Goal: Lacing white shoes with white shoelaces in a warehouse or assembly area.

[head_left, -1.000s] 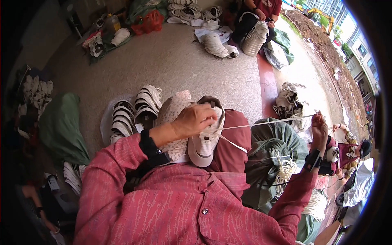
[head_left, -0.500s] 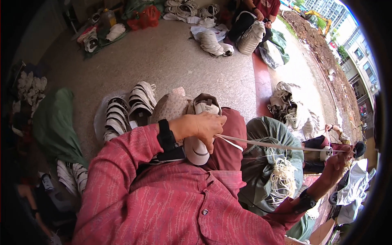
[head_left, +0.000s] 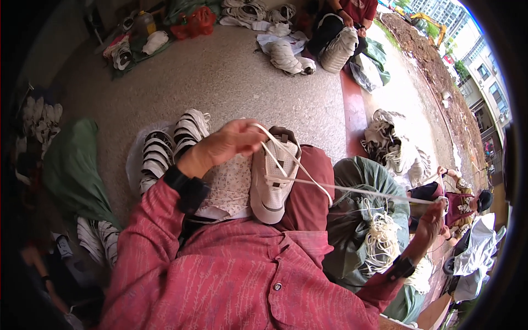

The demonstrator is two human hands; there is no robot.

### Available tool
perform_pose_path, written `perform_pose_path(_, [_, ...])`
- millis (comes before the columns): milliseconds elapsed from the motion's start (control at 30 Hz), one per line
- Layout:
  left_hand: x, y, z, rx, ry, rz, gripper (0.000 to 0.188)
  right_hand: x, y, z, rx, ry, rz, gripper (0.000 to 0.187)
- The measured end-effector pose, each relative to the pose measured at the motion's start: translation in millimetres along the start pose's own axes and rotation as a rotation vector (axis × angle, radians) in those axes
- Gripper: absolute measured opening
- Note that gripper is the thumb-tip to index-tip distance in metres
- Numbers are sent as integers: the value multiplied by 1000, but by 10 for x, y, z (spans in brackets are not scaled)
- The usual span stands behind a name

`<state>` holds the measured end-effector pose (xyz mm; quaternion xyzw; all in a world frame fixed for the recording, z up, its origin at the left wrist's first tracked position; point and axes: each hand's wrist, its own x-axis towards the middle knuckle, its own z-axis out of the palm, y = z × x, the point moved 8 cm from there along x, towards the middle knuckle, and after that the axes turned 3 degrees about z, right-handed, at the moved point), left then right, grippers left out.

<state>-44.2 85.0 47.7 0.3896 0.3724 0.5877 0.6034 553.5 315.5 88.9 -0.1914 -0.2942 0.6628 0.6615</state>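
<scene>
A pale beige shoe (head_left: 268, 195) with a brown collar rests on my lap, its toe toward me. A whitish shoelace (head_left: 352, 190) runs through its lower eyelets. My left hand (head_left: 234, 140), left of the shoe's opening, pinches one part of the lace, which loops over the tongue. Out to the right, my right hand (head_left: 430, 223) is closed on the other stretch of lace, pulled taut from the shoe. A floral cloth (head_left: 228, 184) covers my left thigh beside the shoe.
Stacked shoes (head_left: 157, 159) stand on the floor ahead left. At my right, a bundle of white laces (head_left: 382, 239) lies on a green sack (head_left: 349, 179). A shoe pile (head_left: 388, 140) is beyond it. Co-workers sit far ahead (head_left: 352, 14) and at right (head_left: 459, 203).
My left hand has left the shoe's top and moved up and left, drawing out a loop of lace. My right hand has come slightly lower and inward, the lace still in it.
</scene>
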Motion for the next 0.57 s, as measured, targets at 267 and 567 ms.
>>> perform_pose_path(267, [-1367, 56, -1487, -225, 632, 349, 16, -202, 1775, 873, -649, 56, 72, 22])
perform_pose_path(567, [-2318, -309, -2228, 158, 1172, 305, 25, -1173, 3301, 2064, -1474, -1003, -40, 20])
